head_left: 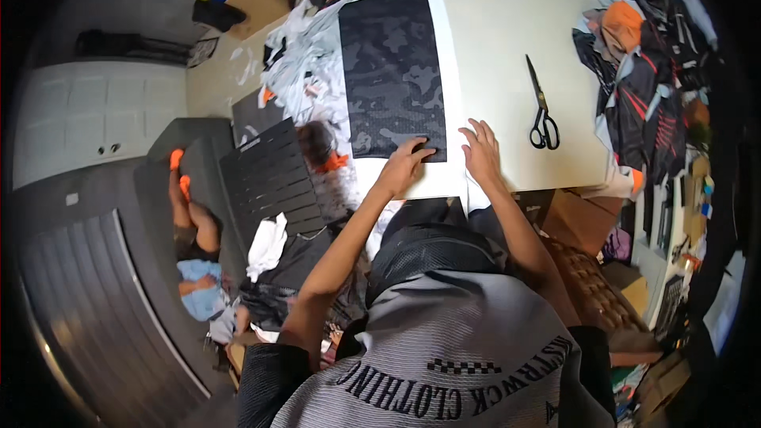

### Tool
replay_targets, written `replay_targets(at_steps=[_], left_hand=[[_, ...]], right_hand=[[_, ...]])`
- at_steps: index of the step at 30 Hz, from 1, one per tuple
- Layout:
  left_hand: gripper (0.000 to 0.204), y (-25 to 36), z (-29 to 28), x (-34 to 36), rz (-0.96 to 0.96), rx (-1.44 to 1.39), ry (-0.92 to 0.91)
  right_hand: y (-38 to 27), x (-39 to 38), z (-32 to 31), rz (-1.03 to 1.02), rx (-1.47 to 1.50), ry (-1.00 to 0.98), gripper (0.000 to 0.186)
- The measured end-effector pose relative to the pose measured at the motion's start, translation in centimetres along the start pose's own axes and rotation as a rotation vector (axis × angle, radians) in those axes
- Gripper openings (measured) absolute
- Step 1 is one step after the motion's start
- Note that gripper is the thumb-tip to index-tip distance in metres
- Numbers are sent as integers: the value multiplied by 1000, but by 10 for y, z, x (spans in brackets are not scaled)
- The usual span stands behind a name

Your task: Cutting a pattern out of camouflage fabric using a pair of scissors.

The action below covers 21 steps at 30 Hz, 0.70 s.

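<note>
A dark camouflage-patterned piece of fabric (392, 71) lies flat on the white table (507, 24), lengthwise away from me. Under it, a strip of white material (450, 71) shows along its right side. My left hand (407, 165) rests at the fabric's near edge, fingers spread on its lower right corner. Just right of the fabric, my right hand (480, 152) touches the white strip and tabletop with its fingers apart, holding nothing. Farther right on the table lies a pair of black-handled scissors (541, 107), blades pointing away from me.
White cloth scraps (309, 63) heap along the table's left side. Dark and orange garments (642, 87) pile at its right edge. A black slatted panel (269, 178) stands to the left. Beyond it a person (198, 238) lies on a grey sofa. A cardboard box (583, 222) sits below right.
</note>
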<state>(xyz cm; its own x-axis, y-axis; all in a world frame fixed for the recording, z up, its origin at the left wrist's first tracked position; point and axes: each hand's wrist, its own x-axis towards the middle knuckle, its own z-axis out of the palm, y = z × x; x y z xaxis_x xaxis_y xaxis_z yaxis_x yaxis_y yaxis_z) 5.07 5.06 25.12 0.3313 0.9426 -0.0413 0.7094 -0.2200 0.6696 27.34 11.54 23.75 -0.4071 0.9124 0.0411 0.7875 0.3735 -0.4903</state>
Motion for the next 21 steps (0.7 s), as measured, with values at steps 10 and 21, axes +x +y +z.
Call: replay_targets(at_steps=[10, 21], left_hand=[[45, 0, 16, 22, 108, 297, -153], [43, 2, 20, 29, -11, 378, -270]], right_hand=[[69, -19, -21, 122, 1, 516, 43], [135, -40, -45, 534, -217, 379, 39]])
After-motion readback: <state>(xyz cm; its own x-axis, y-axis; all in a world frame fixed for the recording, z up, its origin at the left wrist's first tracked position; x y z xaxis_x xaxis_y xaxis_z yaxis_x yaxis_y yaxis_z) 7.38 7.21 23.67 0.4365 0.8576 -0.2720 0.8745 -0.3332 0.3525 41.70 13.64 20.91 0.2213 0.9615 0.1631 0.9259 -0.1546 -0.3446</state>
